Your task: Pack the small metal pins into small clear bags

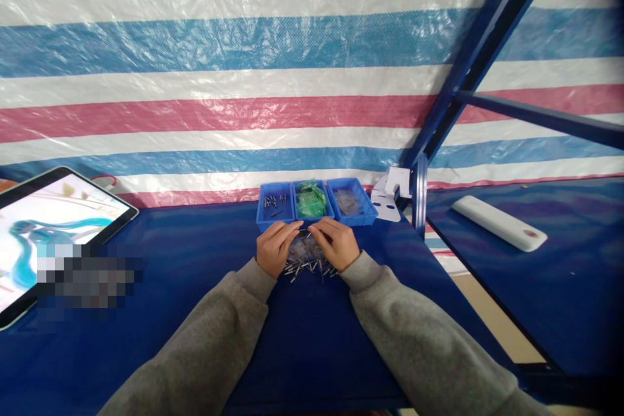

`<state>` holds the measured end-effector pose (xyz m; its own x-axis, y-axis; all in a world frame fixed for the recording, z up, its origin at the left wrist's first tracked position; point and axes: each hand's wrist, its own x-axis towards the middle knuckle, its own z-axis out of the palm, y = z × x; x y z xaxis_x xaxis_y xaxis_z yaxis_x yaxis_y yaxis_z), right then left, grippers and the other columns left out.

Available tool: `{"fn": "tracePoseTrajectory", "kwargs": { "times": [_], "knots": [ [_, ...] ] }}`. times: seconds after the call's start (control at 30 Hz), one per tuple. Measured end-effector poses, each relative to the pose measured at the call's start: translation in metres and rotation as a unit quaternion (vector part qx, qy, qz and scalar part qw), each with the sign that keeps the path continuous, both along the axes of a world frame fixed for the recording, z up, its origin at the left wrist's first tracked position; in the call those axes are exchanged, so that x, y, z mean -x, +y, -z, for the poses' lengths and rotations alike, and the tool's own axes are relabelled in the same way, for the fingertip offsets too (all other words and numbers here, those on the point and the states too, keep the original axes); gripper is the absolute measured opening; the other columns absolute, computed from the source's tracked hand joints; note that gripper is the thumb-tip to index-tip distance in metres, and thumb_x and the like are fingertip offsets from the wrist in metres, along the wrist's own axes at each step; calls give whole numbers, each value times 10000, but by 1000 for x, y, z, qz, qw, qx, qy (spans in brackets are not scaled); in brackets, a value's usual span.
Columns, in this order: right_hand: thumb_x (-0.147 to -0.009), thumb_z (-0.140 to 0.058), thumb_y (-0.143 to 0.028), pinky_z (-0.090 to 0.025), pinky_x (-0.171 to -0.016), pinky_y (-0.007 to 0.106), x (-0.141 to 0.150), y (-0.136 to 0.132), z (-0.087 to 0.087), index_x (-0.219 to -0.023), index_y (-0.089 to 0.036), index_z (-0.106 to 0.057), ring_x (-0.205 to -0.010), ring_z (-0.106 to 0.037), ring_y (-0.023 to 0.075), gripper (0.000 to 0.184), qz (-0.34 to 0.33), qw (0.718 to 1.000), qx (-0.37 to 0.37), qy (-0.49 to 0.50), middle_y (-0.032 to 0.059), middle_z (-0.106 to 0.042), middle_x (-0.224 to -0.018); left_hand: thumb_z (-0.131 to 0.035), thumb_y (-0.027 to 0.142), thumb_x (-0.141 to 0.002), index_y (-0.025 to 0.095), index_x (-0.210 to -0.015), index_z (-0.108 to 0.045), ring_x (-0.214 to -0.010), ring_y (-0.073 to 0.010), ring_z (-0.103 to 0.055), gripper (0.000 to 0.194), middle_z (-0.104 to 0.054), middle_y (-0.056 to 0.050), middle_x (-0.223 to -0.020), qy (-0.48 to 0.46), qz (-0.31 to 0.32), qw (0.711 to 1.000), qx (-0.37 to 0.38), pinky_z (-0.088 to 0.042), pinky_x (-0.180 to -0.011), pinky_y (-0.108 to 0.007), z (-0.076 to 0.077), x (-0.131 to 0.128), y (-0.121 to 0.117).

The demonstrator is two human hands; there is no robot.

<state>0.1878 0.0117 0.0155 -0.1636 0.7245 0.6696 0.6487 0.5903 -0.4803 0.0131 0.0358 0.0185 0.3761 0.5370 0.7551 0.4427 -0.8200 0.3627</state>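
My left hand and my right hand rest side by side on the blue table, fingers curled and pinched together over a heap of small metal pins. A clear plastic piece seems to lie between the fingertips, but I cannot make it out. Just beyond the hands stand three small blue bins: the left bin holds a few metal pins, the middle bin holds green plastic bags, the right bin holds clear bags.
A tablet with a lit screen leans at the left edge. A striped tarp hangs behind. A blue metal frame post with a white bracket stands at right; a white bar-shaped device lies on the neighbouring table.
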Motion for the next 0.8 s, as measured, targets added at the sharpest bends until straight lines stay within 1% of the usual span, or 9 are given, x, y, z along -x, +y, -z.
{"fn": "tracePoseTrajectory", "kwargs": {
  "times": [0.1, 0.17, 0.23, 0.37, 0.53, 0.6, 0.7, 0.8],
  "knots": [
    [-892, -400, -285, -446, -672, 259, -1, 0, 1, -834, -180, -619, -708, -562, 148, 250, 10, 1000, -1, 9, 46, -602, -736, -428, 184, -879, 176, -1098, -591, -834, -147, -581, 273, -636, -69, -903, 2, 15, 1000, 12, -475, -768, -280, 0, -1, 0],
    [-892, -398, -286, -449, -678, 264, -1, 0, 1, -848, -184, -618, -709, -565, 151, 247, 9, 1000, -3, 16, 49, -606, -746, -397, 183, -891, 177, -1116, -573, -821, -137, -585, 286, -638, -58, -870, 4, 26, 999, 26, -473, -771, -268, 2, -2, 1],
    [-891, -398, -283, -451, -693, 269, -1, 0, 0, -871, -187, -615, -725, -570, 154, 238, 2, 1000, -5, 25, 52, -616, -772, -391, 189, -894, 176, -1103, -567, -757, -120, -592, 274, -635, -32, -775, 1, 23, 999, 47, -470, -756, -246, 3, -3, 1],
    [-884, -410, -263, -444, -701, 270, 0, -4, -3, -931, -191, -605, -764, -574, 156, 212, -32, 999, 3, 22, 50, -621, -807, -448, 240, -874, 175, -1027, -560, -591, -89, -567, 201, -587, 24, -620, -7, -2, 996, 91, -454, -665, -201, 4, -4, 2],
    [-863, -460, -284, -423, -590, 243, 2, -5, -4, -881, -192, -606, -611, -537, 124, 174, -53, 998, 22, 1, 26, -590, -725, -477, 292, -858, 169, -1016, -522, -453, -73, -500, 205, -512, 69, -505, -1, 1, 990, 143, -415, -534, -178, 5, -5, 1],
    [-864, -458, -288, -422, -587, 239, 2, -4, -3, -865, -192, -602, -603, -536, 121, 174, -56, 998, 23, 1, 25, -592, -725, -474, 301, -858, 168, -1014, -529, -430, -71, -490, 212, -506, 74, -489, 0, 0, 989, 146, -413, -518, -176, 5, -4, 0],
    [-880, -426, -285, -434, -628, 242, 2, -2, -1, -852, -191, -596, -680, -568, 135, 196, -52, 998, 19, 6, 34, -608, -750, -501, 314, -841, 174, -1021, -553, -474, -78, -538, 234, -579, 51, -560, -9, -9, 992, 122, -440, -550, -184, 3, -4, -1],
    [-892, -401, -279, -444, -671, 252, 1, -1, 0, -855, -185, -594, -736, -585, 147, 218, -27, 999, 16, 15, 45, -620, -777, -540, 303, -816, 179, -938, -607, -656, -117, -619, 186, -666, -13, -762, -26, -6, 997, 77, -478, -663, -216, 1, -5, -2]
  ]
}}
